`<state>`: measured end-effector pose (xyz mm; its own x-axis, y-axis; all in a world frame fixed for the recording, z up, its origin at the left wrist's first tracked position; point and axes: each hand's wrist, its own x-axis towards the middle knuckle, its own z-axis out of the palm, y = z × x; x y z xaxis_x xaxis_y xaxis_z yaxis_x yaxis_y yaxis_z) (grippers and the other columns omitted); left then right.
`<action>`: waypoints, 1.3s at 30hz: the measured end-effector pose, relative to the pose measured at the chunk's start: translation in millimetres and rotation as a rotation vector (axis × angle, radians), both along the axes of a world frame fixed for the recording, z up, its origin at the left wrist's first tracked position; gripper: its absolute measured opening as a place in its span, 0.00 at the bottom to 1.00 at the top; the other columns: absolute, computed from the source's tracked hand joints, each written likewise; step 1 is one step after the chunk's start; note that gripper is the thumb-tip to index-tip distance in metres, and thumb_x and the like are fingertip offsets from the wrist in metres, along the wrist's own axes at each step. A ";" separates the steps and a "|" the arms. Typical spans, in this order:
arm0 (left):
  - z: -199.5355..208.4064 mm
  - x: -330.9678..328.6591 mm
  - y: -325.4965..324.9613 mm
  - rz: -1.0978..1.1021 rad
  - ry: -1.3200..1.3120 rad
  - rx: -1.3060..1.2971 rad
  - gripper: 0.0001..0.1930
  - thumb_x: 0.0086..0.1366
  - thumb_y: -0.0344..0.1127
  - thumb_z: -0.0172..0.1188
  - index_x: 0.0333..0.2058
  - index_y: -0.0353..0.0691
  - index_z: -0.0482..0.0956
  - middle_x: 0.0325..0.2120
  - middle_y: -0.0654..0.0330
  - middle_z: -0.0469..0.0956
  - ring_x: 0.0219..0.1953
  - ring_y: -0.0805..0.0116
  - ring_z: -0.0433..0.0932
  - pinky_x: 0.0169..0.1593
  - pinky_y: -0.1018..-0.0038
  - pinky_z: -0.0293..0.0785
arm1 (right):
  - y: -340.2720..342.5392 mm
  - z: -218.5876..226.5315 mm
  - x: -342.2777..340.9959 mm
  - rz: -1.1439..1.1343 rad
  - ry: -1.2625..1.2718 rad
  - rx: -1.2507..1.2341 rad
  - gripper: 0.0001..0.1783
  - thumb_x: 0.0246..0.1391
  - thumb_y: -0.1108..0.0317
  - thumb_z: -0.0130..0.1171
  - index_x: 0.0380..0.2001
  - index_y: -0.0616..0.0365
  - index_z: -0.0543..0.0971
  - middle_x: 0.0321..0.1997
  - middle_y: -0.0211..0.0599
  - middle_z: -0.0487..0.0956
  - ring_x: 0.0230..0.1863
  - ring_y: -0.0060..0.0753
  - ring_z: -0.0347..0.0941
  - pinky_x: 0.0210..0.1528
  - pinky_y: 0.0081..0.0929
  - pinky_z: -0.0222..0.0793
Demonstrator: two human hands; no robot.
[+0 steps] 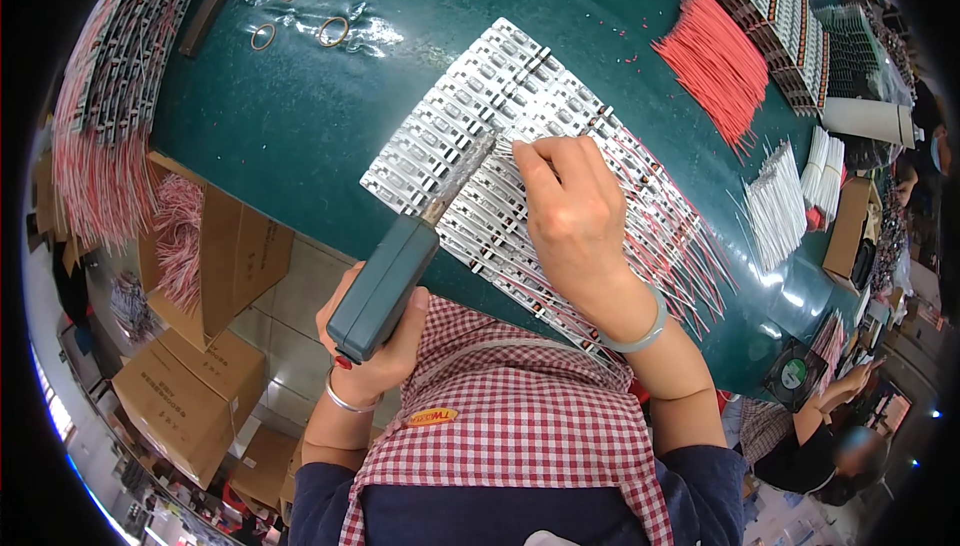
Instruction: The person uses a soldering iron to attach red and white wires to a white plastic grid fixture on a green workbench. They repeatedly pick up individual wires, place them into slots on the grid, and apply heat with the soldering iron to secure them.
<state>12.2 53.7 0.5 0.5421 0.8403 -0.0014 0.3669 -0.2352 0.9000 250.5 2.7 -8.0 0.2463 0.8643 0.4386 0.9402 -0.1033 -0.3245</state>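
A flat, fan-shaped array of white plastic battery holders [440,129], with metal contacts, lies on the green table. Red and white wires [685,251] trail from its right side. My left hand [400,341] is wrapped round a dark green gun-shaped tool [383,286], whose narrow metal tip points up over the array. Over the middle of the array, my right hand [575,201] is closed, thumb and forefinger pinched together at the holders. Whatever sits between those fingertips is too small to make out.
Rubber bands [333,33] lie at the far left of the table [290,96]. Bundles of red wires [715,61] and white wires [775,206] lie at the right. More wired holders [125,66] are stacked far left, above an open carton [225,256]. Another person [815,456] sits at lower right.
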 end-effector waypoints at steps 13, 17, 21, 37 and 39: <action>1.6 2.7 1.8 -0.017 0.005 0.048 0.12 0.53 0.22 0.70 0.38 0.28 0.84 0.31 0.52 0.82 0.28 0.62 0.82 0.33 0.74 0.78 | 1.0 0.4 -0.5 -0.007 -0.006 0.023 0.15 0.41 0.78 0.61 0.36 0.70 0.82 0.33 0.40 0.75 0.35 0.39 0.72 0.33 0.32 0.72; 9.2 1.1 1.7 0.013 -0.034 0.008 0.12 0.57 0.22 0.69 0.41 0.29 0.84 0.34 0.54 0.84 0.32 0.64 0.83 0.37 0.73 0.79 | 0.9 -0.4 -0.8 -0.011 -0.011 0.019 0.15 0.41 0.78 0.61 0.36 0.69 0.81 0.33 0.40 0.75 0.35 0.39 0.72 0.33 0.32 0.72; 7.8 -6.5 -3.9 0.031 -0.220 -0.180 0.20 0.59 0.20 0.69 0.51 0.31 0.80 0.44 0.55 0.83 0.40 0.70 0.80 0.44 0.74 0.77 | 1.5 0.2 -1.4 -0.013 -0.010 0.021 0.15 0.41 0.78 0.61 0.36 0.69 0.81 0.33 0.40 0.75 0.35 0.39 0.72 0.33 0.32 0.72; 9.3 14.6 8.4 -0.003 -0.065 -0.002 0.15 0.55 0.23 0.71 0.42 0.27 0.83 0.35 0.50 0.84 0.32 0.65 0.84 0.37 0.74 0.79 | 1.1 -0.4 11.4 -0.009 0.009 0.045 0.17 0.40 0.78 0.61 0.38 0.69 0.81 0.35 0.40 0.76 0.36 0.39 0.72 0.34 0.32 0.71; 7.5 15.1 9.2 -0.023 -0.054 0.026 0.15 0.55 0.23 0.70 0.42 0.27 0.83 0.36 0.50 0.84 0.32 0.64 0.84 0.36 0.75 0.79 | 2.2 -0.5 10.9 -0.014 0.008 0.041 0.16 0.41 0.78 0.61 0.38 0.69 0.81 0.34 0.40 0.76 0.36 0.39 0.72 0.34 0.32 0.71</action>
<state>27.3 62.9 8.0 0.5602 0.8268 0.0499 0.3121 -0.2665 0.9119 261.4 4.9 -8.5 0.2616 0.8423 0.4714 0.9362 -0.1026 -0.3361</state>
